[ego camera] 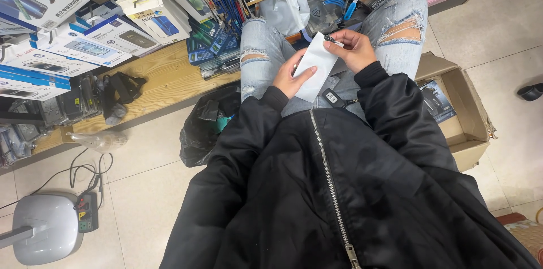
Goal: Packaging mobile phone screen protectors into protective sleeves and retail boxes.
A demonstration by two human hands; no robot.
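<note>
I am watching the right hand pinching the top corner of a white paper envelope between thumb and fingers, a small dark item — too small for me to identify — sitting right at that pinch. The left hand is closing its grip on the envelope's lower edge, thumb lying across the front face, fingers behind. So both grips are clamped on the same envelope, one at each end.

The envelope is hanging over the lap, between the two knees of the ripped light-blue jeans, its long axis running on a slant from the left hand low and near the body up to the right hand higher and farther out. The right hand is the nearer one to the small dark item and to the upper end; the left is only steadying the bottom.

Just below the envelope, a black car key fob is lying on the lap against the black jacket. Farther out, an open cardboard box is sitting on the floor on the right side, a black plastic bag on the left, and a low wooden shelf is carrying boxed phone accessories — well apart from both hands.
</note>
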